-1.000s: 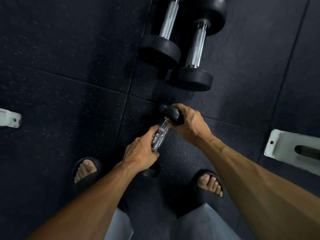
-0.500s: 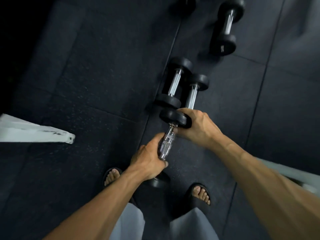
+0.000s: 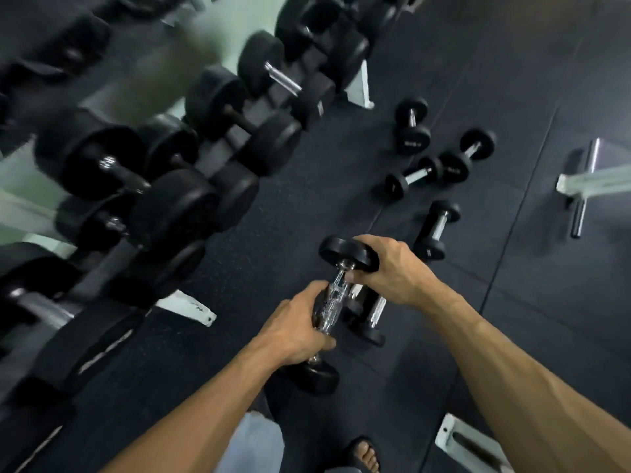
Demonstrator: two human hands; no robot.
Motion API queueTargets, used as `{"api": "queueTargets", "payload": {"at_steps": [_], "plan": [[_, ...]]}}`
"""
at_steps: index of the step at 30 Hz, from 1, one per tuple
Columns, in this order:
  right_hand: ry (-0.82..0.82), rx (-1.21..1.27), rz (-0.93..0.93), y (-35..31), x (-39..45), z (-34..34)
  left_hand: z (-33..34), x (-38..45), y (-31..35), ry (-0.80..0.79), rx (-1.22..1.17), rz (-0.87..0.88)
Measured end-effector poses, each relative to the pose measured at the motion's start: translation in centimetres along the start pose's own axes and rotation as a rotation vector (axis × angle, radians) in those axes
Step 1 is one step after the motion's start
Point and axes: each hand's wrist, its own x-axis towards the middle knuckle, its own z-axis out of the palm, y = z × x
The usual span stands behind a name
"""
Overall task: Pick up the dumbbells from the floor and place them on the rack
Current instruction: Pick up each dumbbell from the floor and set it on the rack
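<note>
A small black dumbbell [image 3: 345, 254] with a knurled chrome handle is held off the floor in both hands. My left hand [image 3: 293, 326] grips the handle near its lower head. My right hand [image 3: 392, 268] grips the upper round head. Several more small dumbbells lie on the dark rubber floor: one [image 3: 435, 230] just right of my right hand, a pair [image 3: 415, 175] farther off, one [image 3: 411, 126] beyond, and one [image 3: 370, 312] partly hidden under my hands. The dumbbell rack [image 3: 356, 87], blurred, runs along the left and carries large black dumbbells [image 3: 164, 206].
A pale rack foot [image 3: 191, 307] juts onto the floor left of my hands. Another pale metal base [image 3: 461, 438] lies at the bottom right and a bench frame [image 3: 587, 182] at the far right. My sandalled foot [image 3: 363, 454] shows at the bottom edge.
The dumbbell has been lifted higher off the floor in both hands. My view has swung up and left, bringing the loaded rack and more floor dumbbells into sight.
</note>
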Motion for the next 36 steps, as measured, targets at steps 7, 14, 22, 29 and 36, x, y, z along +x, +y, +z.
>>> {"api": "queueTargets", "payload": {"at_steps": [7, 14, 22, 29, 36], "plan": [[-0.063, -0.067, -0.124, -10.7, 4.1, -6.4, -9.4, -3.0, 3.3, 0.107, -0.113, 0.029], [-0.121, -0.154, -0.256, -22.8, 12.4, -9.2, -21.7, -4.1, 3.0, 0.205, -0.206, 0.054], [-0.152, -0.198, -0.427, -35.5, 22.3, -8.8, -35.0, -4.6, 0.5, 0.389, -0.237, 0.014], [-0.243, -0.199, -0.555, -43.9, 31.6, -7.9, -43.5, -2.1, -2.1, 0.512, -0.338, -0.09], [-0.365, -0.253, -0.704, -50.0, 42.6, -7.4, -50.7, 3.1, -3.2, 0.661, -0.519, -0.168]]}}
